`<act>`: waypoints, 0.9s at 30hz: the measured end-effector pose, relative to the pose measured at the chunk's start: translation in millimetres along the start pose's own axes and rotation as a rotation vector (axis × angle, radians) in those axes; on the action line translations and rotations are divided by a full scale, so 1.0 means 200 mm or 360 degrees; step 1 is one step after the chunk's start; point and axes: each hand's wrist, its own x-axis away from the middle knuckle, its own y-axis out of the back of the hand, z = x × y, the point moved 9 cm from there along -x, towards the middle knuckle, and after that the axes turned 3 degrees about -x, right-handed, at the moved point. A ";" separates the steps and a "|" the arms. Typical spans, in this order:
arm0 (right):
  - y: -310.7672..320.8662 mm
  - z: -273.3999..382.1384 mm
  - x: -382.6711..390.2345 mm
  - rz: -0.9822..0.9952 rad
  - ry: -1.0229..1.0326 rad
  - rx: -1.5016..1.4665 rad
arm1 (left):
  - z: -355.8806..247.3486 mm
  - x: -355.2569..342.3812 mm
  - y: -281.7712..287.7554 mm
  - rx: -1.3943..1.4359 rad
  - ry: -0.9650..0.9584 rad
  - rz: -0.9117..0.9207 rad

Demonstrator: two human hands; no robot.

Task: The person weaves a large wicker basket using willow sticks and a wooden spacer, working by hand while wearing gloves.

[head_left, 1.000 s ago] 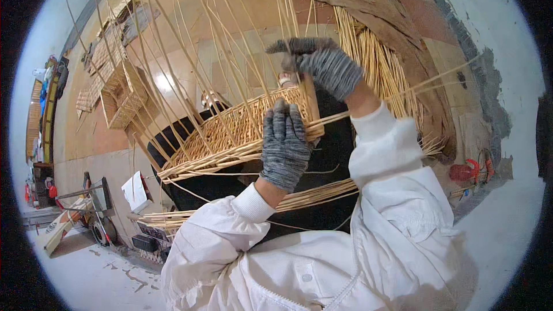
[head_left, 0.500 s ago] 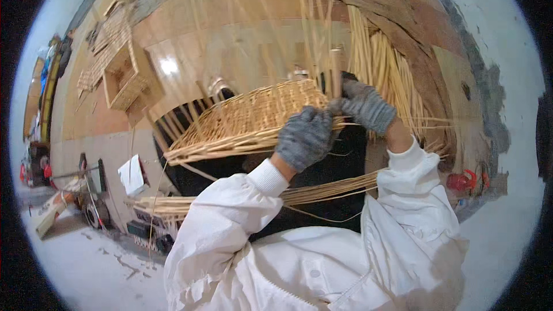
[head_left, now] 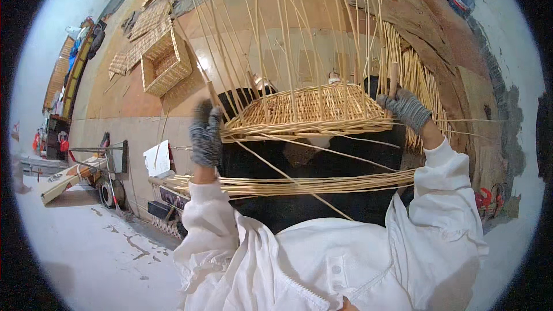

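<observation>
A half-woven wicker basket (head_left: pixel 322 108) lies before me, its long upright stakes (head_left: pixel 290 40) rising from the woven base. My left hand (head_left: pixel 205 135), in a grey knitted glove, closes round the basket's left end beside a thick wooden corner post (head_left: pixel 213 93). At the opposite end my right hand (head_left: pixel 408 110), gloved alike, grips the right corner, just below another thick post (head_left: pixel 394 78). Loose weaver ends (head_left: pixel 340 151) stick out from the near edge. The basket's underside is hidden.
A bundle of willow rods (head_left: pixel 311 185) lies across my black-covered lap (head_left: pixel 311 207). More rods (head_left: pixel 423 72) lie at the right. A finished rectangular basket (head_left: pixel 167 63) stands at the left on the board floor, with a wheeled frame (head_left: pixel 106 187) and white paper (head_left: pixel 158 158) nearer.
My left hand has moved from beside the right hand over to the basket's left end. The basket appears further right and more level, and my right hand stays at its right corner.
</observation>
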 end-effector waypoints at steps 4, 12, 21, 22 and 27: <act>0.06 0.06 0.06 -0.0501 -0.0025 0.0429 | 0.36 0.08 -0.14 0.1031 0.0618 0.0304; 0.64 0.42 -0.23 -0.0973 0.0717 0.1521 | -0.08 -0.43 -0.23 0.1582 0.0574 0.0243; 0.74 -0.01 -0.22 -0.0584 -0.0148 0.0611 | -0.06 -0.42 -0.57 0.1286 0.0682 0.0217; 0.72 0.00 -0.21 -0.0588 -0.0149 0.0600 | -0.03 -0.41 -0.57 0.1171 0.0730 0.0184; 0.75 -0.19 -0.21 -0.0803 -0.0067 0.0563 | -0.01 -0.37 -0.61 0.1345 0.0700 0.0131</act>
